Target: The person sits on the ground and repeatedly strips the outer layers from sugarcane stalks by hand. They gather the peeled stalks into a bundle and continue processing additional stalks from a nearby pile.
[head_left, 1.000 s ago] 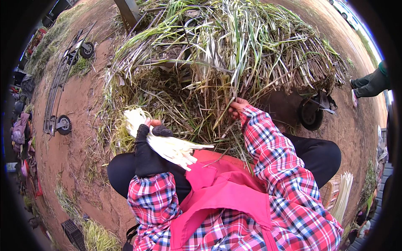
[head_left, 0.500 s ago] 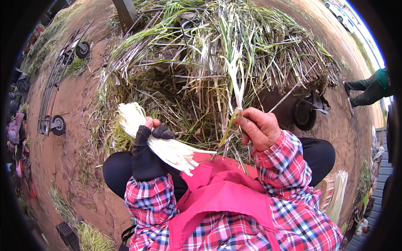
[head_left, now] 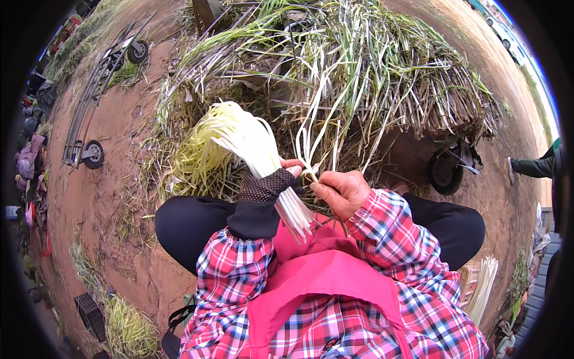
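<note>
My left hand [head_left: 267, 189], in a black fingerless glove, is closed round a bunch of pale, leek-like stalks [head_left: 248, 136]. Their yellow-green leaves fan out up and left, and the white lower ends point down toward my lap. Bare and pinched shut, my right hand [head_left: 343, 191] grips the lower part of a few loose leek-like stalks [head_left: 307, 145], whose leaves spread upward. The left fingertips meet these stalks beside the right hand. What is inside the right palm is hidden.
A large heap of green and withered stalks [head_left: 412, 78] lies ahead on a wheeled cart, its black wheel [head_left: 446, 170] at right. A metal cart frame [head_left: 89, 99] stands at left. White stalks [head_left: 482, 291] stand at lower right, near a black crate [head_left: 89, 317] at lower left. Someone's leg [head_left: 534, 167] shows at right.
The bunch in my left hand has swung upright and moved right. My right hand has moved down and left, bringing its stalks against the left fingers. The view has shifted slightly.
</note>
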A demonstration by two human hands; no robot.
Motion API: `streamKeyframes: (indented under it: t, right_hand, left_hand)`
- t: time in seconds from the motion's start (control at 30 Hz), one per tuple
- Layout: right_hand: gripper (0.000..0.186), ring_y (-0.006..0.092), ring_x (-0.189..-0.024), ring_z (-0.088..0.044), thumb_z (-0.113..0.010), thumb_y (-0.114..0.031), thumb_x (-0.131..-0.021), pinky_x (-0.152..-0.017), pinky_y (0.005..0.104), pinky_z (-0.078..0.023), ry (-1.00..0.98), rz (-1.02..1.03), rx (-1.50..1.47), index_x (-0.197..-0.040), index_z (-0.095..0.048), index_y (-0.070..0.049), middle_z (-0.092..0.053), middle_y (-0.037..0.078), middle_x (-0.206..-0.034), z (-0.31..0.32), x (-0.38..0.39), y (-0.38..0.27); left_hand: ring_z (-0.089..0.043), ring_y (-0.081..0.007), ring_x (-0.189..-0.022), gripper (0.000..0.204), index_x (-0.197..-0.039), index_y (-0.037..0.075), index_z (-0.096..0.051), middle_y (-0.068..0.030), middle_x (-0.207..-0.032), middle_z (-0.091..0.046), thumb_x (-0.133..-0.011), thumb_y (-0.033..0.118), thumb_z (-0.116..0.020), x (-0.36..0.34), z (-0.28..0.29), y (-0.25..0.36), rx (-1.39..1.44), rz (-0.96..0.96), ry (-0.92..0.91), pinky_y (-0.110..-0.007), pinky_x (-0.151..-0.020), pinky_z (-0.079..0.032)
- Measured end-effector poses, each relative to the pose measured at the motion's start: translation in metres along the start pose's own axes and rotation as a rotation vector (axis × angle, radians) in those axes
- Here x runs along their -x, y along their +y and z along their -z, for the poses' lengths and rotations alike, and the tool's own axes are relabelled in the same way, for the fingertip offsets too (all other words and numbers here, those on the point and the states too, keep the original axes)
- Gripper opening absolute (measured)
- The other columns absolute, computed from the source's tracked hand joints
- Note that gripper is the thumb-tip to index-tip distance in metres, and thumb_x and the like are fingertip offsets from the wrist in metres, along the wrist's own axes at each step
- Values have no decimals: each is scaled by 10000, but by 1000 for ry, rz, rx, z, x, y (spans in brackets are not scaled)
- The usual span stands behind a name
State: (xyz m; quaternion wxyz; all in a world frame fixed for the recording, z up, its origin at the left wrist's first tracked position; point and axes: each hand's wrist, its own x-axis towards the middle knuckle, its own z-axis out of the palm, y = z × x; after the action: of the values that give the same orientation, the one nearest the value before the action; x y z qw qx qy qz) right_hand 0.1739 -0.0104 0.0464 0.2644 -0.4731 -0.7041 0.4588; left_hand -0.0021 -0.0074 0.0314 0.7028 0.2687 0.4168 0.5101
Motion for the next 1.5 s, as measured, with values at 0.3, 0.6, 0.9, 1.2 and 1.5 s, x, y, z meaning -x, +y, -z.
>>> streamKeyframes:
  t: [0.3, 0.6, 0.9, 1.2, 1.5]
  right_hand:
    - [236, 54, -441, -416, -561, -228, -813, -397, 225, -332, -54, -281, -368, -880, -532, -4, -526, 12, -545, -4, -6, 7]
    - [55, 39, -357, -343, -534, -116, -819, -331, 182, -225, 167, -306, -941, -808, -496, -78, -471, -14, -511, -20, -30, 33]
    - [159, 343, -726, -571, -509, -179, -747, -632, 429, -445, 198, -684, 787, -858, -533, -69, -580, 172, -710, 24, 19, 87]
    - [211, 108, -608, -517, -563, -173, -808, -567, 259, -436, -54, 157, -297, -918, -525, 3, -530, 21, -716, -13, -30, 31]
    - [81, 17, -506, -402, -585, -87, -756, -438, 173, -289, -177, -383, -399, -730, -518, -52, -475, -50, -592, 38, 13, 67]
  left_hand:
    - [-549, -117, -645, 215, -836, 40, -510, -38, -737, -548, -690, 67, -666, -8, 2, -15, -47, -25, 31, -227, -593, -451]
    - [-543, -127, -651, 239, -849, 44, -506, -34, -732, -536, -676, 25, -671, -15, 0, -23, -98, -172, 87, -232, -584, -453]
    - [-572, -180, -645, 319, -873, 25, -458, -90, -765, -524, -647, 11, -683, -23, 10, -8, 117, -146, 288, -286, -542, -495]
    - [-559, -131, -659, 271, -828, 28, -521, -51, -734, -548, -639, 60, -713, -28, 17, -14, -425, -190, 136, -230, -595, -468]
    - [-552, -152, -603, 293, -883, 54, -475, -60, -735, -540, -665, 51, -670, -15, 18, 3, 163, -119, 167, -274, -569, -486]
